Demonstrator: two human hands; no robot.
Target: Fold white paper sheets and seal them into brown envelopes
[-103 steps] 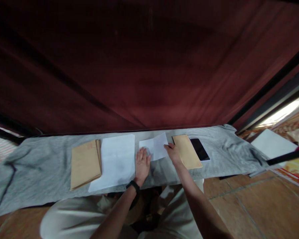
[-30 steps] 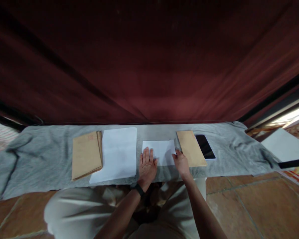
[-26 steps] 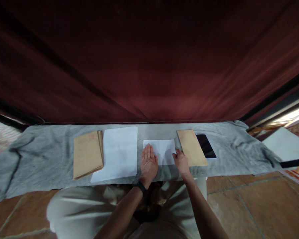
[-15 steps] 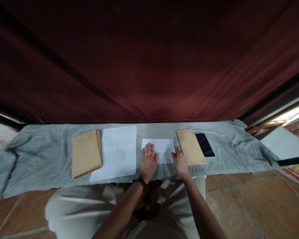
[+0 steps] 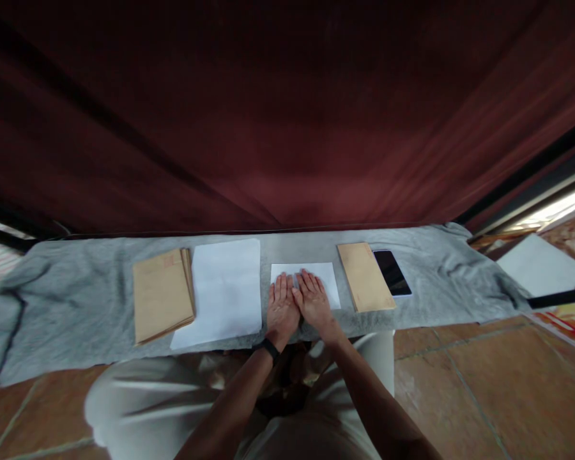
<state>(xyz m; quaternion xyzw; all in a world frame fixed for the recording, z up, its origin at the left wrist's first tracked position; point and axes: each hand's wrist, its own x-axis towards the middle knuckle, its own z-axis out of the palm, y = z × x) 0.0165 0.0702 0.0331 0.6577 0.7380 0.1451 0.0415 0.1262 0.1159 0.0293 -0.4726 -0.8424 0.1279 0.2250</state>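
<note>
A folded white sheet of paper [image 5: 332, 287] lies flat in front of me on the grey cloth. My left hand [image 5: 283, 306], with a dark band at the wrist, rests flat on the sheet's left part, fingers stretched out. Close against it, my right hand [image 5: 315, 301] also lies flat on the paper, its fingers extended and its thumb touching the left hand. Both hands cover the lower middle of the sheet. Left of them is a stack of larger white paper [image 5: 227, 291]. On the right lies a brown envelope [image 5: 365, 276].
Several brown envelopes [image 5: 161, 297] are stacked at the left, overlapping the white paper. A phone [image 5: 391, 273] lies just right of the single envelope. Grey cloth [image 5: 441, 275] covers the narrow surface, and a dark red curtain [image 5: 287, 160] hangs behind it.
My right hand has moved left from the sheet's right edge and now lies flat beside my left hand. My left hand has stayed on the paper.
</note>
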